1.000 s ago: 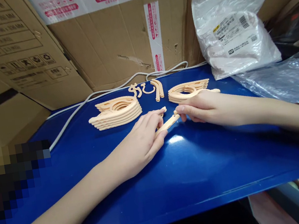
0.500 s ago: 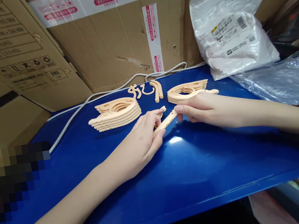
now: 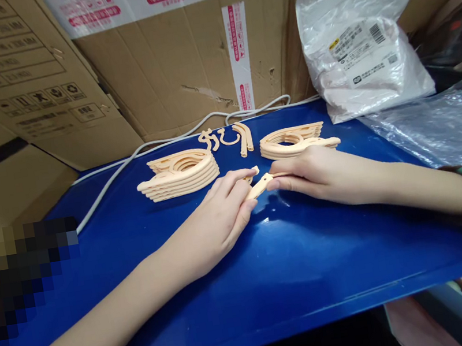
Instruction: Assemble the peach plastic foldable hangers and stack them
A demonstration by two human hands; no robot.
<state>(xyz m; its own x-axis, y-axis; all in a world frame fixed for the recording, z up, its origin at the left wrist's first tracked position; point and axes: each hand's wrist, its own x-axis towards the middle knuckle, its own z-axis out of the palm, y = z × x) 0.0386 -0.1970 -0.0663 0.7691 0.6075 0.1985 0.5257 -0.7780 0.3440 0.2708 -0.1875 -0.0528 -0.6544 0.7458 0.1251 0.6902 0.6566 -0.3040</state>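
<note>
My left hand (image 3: 232, 208) is closed round a cream plastic hanger arm (image 3: 260, 186), whose flat end with a small hole points to the right. My right hand (image 3: 308, 175) pinches a thin cream plastic piece (image 3: 278, 175) against that end; whether it is part of the same hanger is hidden by the fingers. Behind my left hand lies a stack of curved cream hanger arms (image 3: 184, 183), and a second stack (image 3: 280, 150) sits just behind my right hand. Between the stacks are loose cream hooks (image 3: 230, 140) and a pair of narrow curved strips (image 3: 244, 139).
Cardboard boxes (image 3: 178, 58) stand along the back and left of the blue table (image 3: 243, 305). A white cable (image 3: 136, 154) runs along the back edge. At the right are a white plastic parcel bag (image 3: 373, 74) and clear plastic wrap (image 3: 437, 117).
My right hand has turned and shifted slightly, and the flat end of the hanger arm now shows between the hands. My left hand has barely moved.
</note>
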